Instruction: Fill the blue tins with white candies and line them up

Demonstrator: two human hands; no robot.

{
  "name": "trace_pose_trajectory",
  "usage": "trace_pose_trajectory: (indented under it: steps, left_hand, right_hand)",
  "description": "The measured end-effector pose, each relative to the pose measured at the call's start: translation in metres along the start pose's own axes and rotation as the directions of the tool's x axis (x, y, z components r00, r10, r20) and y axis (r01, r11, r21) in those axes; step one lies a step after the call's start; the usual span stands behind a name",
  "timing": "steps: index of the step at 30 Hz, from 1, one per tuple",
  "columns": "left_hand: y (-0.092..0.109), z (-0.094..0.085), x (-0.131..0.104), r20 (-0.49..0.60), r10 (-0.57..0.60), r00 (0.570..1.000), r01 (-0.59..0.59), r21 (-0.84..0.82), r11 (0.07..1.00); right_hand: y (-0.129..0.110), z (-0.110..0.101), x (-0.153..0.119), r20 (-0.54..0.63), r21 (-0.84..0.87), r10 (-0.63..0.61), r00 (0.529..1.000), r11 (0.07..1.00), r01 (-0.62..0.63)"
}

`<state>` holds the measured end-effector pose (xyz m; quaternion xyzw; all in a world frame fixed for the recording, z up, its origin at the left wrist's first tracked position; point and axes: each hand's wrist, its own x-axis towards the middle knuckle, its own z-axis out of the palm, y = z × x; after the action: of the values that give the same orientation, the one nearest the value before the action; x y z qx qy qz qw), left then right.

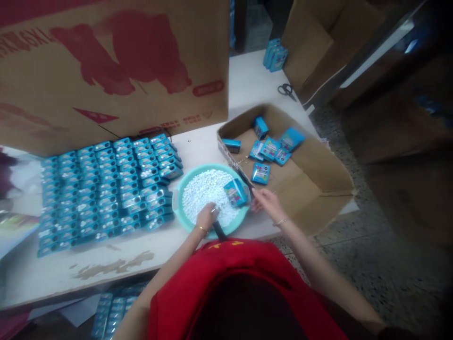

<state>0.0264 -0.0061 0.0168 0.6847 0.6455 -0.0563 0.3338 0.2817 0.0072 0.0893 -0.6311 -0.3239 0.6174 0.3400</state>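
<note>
White surface (198, 146) before us; a blue rectangular packet (235, 192) lies two o'clock from our left hand (207, 216), its grip unclear.

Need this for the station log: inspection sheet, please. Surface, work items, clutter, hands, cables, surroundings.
Surface: white table; brown patch near front edge.
Work items: teal basin of white pellets, one blue pack on them; rows of packs left; loose packs in open cardboard box right.
Clutter: scissors and upright packs farther back.
Hands: left hand at the pellets; right hand between basin and box; grips unclear.
Cables: thin pale strand beyond the table's right edge; cannot tell if cable.
Surroundings: large printed carton behind; speckled floor right.
</note>
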Motion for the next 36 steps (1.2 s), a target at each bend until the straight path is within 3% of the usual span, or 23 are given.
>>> trace_pose_trajectory:
  steps: [3,6,8,11,13,15,18,20,23,26,29,32,34,36]
  left_hand:
    - [0.002,0.001,0.007,-0.014,-0.008,1.000,0.007,-0.034,0.999]
    - [-0.002,-0.002,0.004,-0.017,0.000,1.000,-0.001,-0.055,0.998]
    - [-0.006,-0.005,-0.001,-0.015,0.002,1.000,-0.003,-0.058,0.998]
    - [-0.013,-0.012,-0.012,-0.014,-0.016,1.000,0.015,-0.052,0.999]
    - [-0.016,-0.021,-0.020,-0.012,-0.040,0.999,0.040,-0.007,0.999]
    - [-0.019,-0.031,-0.028,-0.018,-0.056,0.998,0.057,0.087,0.995]
    - [-0.023,-0.047,-0.034,-0.072,-0.065,0.995,0.081,0.243,0.967]
    - [-0.024,-0.057,-0.035,-0.080,-0.065,0.995,0.088,0.326,0.941]
    - [-0.017,-0.072,-0.032,0.023,-0.042,0.999,0.029,0.416,0.909]
    - [-0.004,-0.092,-0.034,0.099,-0.078,0.992,0.023,0.469,0.883]
    - [0.000,-0.117,-0.040,0.104,-0.162,0.981,0.090,0.491,0.866]
    - [-0.014,-0.132,-0.047,0.047,-0.204,0.978,0.165,0.428,0.889]
    - [-0.030,-0.129,-0.051,-0.023,-0.251,0.968,0.242,0.358,0.902]
    - [-0.046,-0.116,-0.054,-0.083,-0.330,0.940,0.340,0.270,0.901]
  right_hand:
    - [0.006,0.010,0.008,0.101,-0.206,-0.161,0.982,0.962,0.179]
    - [0.014,0.030,0.015,0.129,-0.531,-0.373,0.919,0.757,0.382]
    - [0.017,0.045,0.022,0.121,-0.701,-0.399,0.909,0.614,0.363]
    - [0.013,0.064,0.037,0.087,-0.836,-0.326,0.941,0.491,0.247]
    - [0.010,0.070,0.045,0.093,-0.874,-0.308,0.947,0.430,0.226]
    - [0.011,0.072,0.051,0.160,-0.883,-0.350,0.923,0.368,0.292]
    - [0.019,0.068,0.054,0.424,-0.816,-0.414,0.805,0.210,0.538]
    - [0.025,0.065,0.057,0.584,-0.745,-0.381,0.717,0.099,0.659]
    - [0.024,0.065,0.066,0.653,-0.715,-0.320,0.686,0.038,0.698]
    - [0.014,0.067,0.074,0.667,-0.700,-0.293,0.685,0.065,0.711]
    - [0.004,0.068,0.078,0.629,-0.686,-0.347,0.695,0.173,0.707]
    - [-0.002,0.063,0.076,0.472,-0.612,-0.495,0.730,0.412,0.675]
    - [-0.002,0.059,0.070,0.292,-0.488,-0.524,0.800,0.637,0.596]
    - [0.002,0.053,0.061,0.110,-0.289,-0.435,0.893,0.846,0.448]
